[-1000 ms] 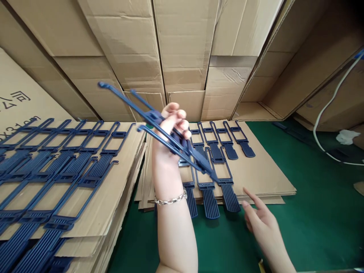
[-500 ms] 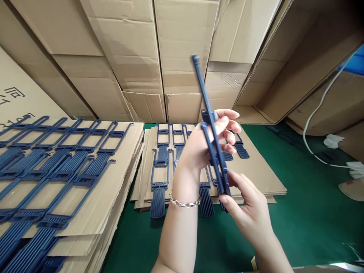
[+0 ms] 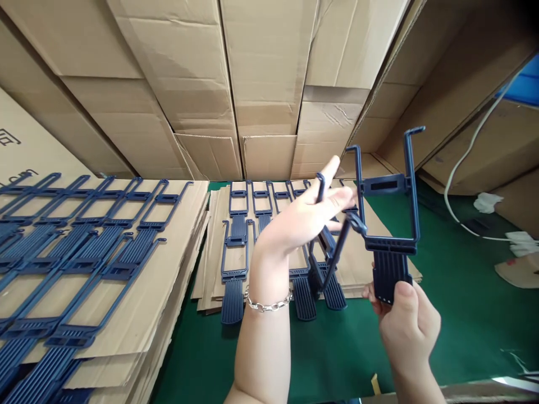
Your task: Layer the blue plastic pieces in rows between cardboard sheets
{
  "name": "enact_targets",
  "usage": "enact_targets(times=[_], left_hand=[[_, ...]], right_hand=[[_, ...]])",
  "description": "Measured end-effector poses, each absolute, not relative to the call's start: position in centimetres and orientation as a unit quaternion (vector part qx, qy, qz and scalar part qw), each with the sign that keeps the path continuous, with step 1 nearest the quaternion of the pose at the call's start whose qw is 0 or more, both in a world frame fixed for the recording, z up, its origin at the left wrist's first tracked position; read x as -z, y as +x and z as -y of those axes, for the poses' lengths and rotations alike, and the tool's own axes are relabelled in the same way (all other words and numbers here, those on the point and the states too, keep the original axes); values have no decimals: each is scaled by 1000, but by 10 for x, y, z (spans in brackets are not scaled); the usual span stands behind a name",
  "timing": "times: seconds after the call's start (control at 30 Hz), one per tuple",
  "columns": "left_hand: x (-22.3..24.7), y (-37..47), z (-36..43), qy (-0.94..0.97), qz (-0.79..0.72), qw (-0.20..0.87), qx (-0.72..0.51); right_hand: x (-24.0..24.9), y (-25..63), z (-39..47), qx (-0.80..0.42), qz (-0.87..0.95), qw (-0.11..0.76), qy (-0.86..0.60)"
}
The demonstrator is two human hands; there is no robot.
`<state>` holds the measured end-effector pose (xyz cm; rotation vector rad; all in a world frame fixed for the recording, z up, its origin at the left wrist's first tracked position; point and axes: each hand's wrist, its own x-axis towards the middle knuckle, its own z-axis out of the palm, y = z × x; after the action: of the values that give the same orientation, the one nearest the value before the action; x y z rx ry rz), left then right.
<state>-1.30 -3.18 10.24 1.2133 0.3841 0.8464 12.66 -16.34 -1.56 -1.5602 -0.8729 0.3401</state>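
Note:
My right hand (image 3: 410, 325) pinches the ribbed tail of a dark blue plastic bracket (image 3: 391, 244), thumb in front. That bracket stands upright, its two hooked arms pointing up and a slotted crossbar between them. My left hand (image 3: 307, 219), with a chain bracelet at the wrist, holds a second dark blue bracket (image 3: 334, 255), tilted nearly edge-on. Its grip is partly hidden behind the palm, and some fingers stretch out. Below the hands, similar brackets (image 3: 233, 252) lie in rows on a cardboard stack (image 3: 366, 264).
At left, a taller cardboard stack (image 3: 138, 314) carries rows of the same brackets. Cardboard boxes (image 3: 269, 73) wall off the back. The table has a green surface (image 3: 455, 336). A white cable (image 3: 458, 163) and crumpled white pieces (image 3: 488, 202) are at right.
The two brackets, held edge-on together between both hands, are now apart. My right hand has moved right and turned its bracket face-on; my left hand keeps the other.

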Motion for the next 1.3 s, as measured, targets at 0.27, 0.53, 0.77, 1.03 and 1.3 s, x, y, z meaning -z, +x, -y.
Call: enact_targets(times=[0.27,0.53,0.77,1.03,1.3], left_hand=[[-117,-35,17,279,-159,633,-705],[-99,-48,-8,62,-197,529,-823],[-93,-53,-12,43,-197,510,-836],[-90,-53,-14,60,-219,504,-834],[-88,-57,-16,53,-221,510,-830]], right_hand=[[46,144,185,-335,263,564,-708],[54,146,195,-355,230,505,-752],[55,145,191,-379,187,517,-744],[52,143,192,-474,108,545,-683],[61,149,202,-315,234,404,-826]])
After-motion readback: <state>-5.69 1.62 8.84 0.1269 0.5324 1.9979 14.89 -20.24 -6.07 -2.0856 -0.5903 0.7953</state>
